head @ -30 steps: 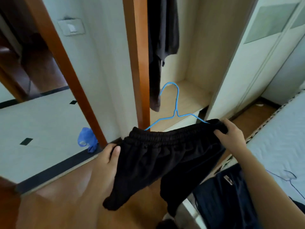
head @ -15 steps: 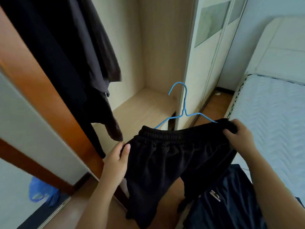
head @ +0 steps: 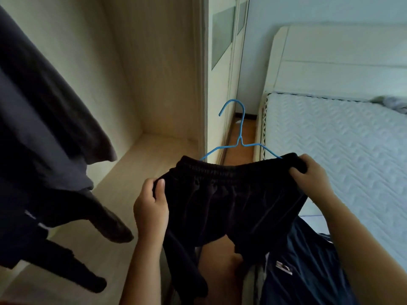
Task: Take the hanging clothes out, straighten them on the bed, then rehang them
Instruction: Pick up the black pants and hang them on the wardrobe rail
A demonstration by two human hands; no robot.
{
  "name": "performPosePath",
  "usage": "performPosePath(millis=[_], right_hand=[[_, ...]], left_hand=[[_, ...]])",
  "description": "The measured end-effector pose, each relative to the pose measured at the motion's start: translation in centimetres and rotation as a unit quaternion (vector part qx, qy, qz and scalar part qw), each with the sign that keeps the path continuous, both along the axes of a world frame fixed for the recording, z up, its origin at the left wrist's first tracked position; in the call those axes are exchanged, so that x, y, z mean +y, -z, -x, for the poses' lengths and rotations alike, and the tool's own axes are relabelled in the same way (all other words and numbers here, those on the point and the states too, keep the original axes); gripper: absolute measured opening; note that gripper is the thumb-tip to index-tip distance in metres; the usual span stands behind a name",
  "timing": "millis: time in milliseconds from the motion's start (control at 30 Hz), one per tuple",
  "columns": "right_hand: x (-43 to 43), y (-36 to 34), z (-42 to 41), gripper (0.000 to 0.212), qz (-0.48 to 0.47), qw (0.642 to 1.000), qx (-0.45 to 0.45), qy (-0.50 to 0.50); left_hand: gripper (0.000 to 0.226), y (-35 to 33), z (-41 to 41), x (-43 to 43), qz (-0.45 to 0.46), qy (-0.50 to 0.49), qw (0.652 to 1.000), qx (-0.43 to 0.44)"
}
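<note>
Black shorts [head: 231, 205] with an elastic waistband hang on a blue wire hanger [head: 239, 137] in front of me. My left hand [head: 150, 205] grips the waistband's left end. At the right end my right hand [head: 310, 175] grips the waistband together with the hanger's shoulder. The hanger's hook points up, free of any rail. Dark grey clothes [head: 44, 139] hang inside the open wardrobe [head: 154, 73] at the left. The bed [head: 341, 150] with its white quilted mattress lies at the right.
A dark navy garment [head: 308, 271] with a small label lies on the bed's near corner. A grey cloth [head: 394, 103] sits at the bed's far right edge. The wardrobe's wooden floor shelf [head: 136, 172] is below the shorts. White sliding doors [head: 222, 40] stand beyond.
My view has swung right, from the doorway and mirror to the wardrobe interior and the bed. Both hands keep hold of the shorts on the hanger, carried to the wardrobe opening.
</note>
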State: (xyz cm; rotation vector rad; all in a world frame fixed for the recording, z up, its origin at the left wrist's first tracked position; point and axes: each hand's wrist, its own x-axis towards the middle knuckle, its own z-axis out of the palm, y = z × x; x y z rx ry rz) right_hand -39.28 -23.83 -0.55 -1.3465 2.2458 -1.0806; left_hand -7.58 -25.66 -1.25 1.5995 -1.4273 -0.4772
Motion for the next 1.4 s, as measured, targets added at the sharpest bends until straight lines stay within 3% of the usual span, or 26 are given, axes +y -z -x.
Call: performPosePath(millis=[267,567,667,733,867,1000,1133,1267,1400], right_hand=[[-7.9,-1.0,0.0,0.008,-0.02,0.997,0.062,-0.049],[-23.2,-8.9,1.2,0.01,0.034,0.961,0.055,-0.27],[-27.2,-12.6,0.8,0.008,0.065,0.943,-0.013,-0.326],[-29.1,-14.9,-0.1,0.01,0.07,0.923,-0.114,-0.36],[-31.4,-18.4,-3.4,0.012,0.065,0.883,-0.248,-0.393],[-32.0,-20.9,-8.3,0.008,0.084,0.858,-0.29,-0.416],[-31.1,-23.2,-12.6,0.011,0.098,0.804,-0.374,-0.452],[-29.8,-26.3,-16.7,0.013,0.143,0.749,-0.424,-0.488],[-28.6,-29.3,-20.7,0.01,0.179,0.72,-0.45,-0.497]], left_hand=[[0.025,0.4,-0.3,-6.8,0.001,-0.056,0.998,-0.005],[0.032,-5.8,0.1,-21.3,0.031,-0.182,0.983,-0.016],[0.034,-8.9,-0.3,-25.5,0.059,-0.223,0.973,0.014],[0.032,-10.9,-1.2,-27.2,0.074,-0.245,0.966,0.02],[0.024,-15.1,-2.4,-27.1,0.119,-0.28,0.951,-0.056],[0.025,-20.2,-0.7,-22.6,0.231,-0.268,0.91,-0.218],[0.031,-24.5,1.2,-17.2,0.321,-0.28,0.831,-0.357],[0.031,-28.5,0.1,-13.0,0.351,-0.332,0.773,-0.411],[0.035,-31.7,-1.7,-10.2,0.365,-0.384,0.731,-0.43]])
